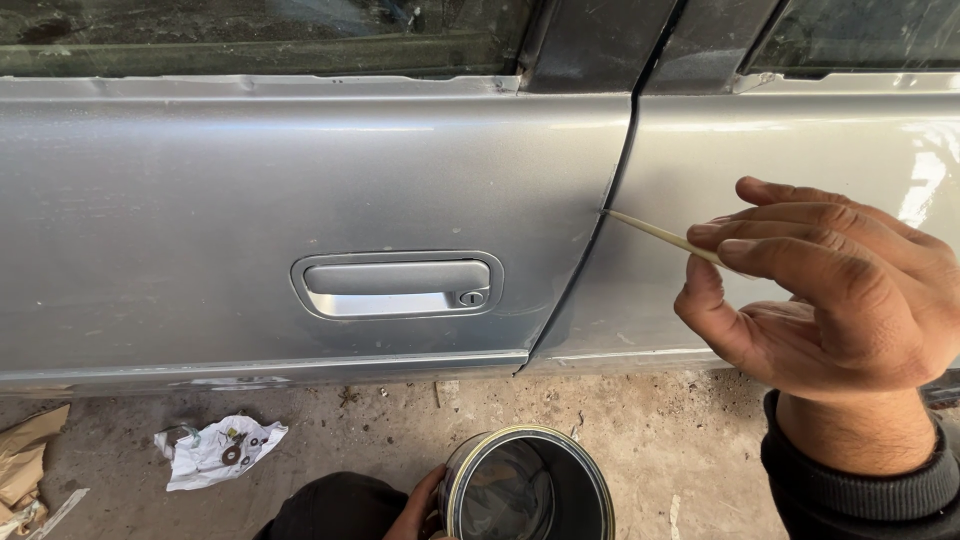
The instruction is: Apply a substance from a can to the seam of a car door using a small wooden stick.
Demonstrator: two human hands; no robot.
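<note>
Concrete floor [640,440], open tin [527,485], grey paint inside

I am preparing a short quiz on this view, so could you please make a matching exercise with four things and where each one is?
Things:
1. thin stick
2. open can
3. door handle
4. crumpled paper

Places:
A. on the ground at lower left
B. tip at the gap between the doors
C. set in the silver door panel
D. steadied by the left hand

Pairs: 1-B, 2-D, 3-C, 4-A. The right hand pinches the stick.
</note>
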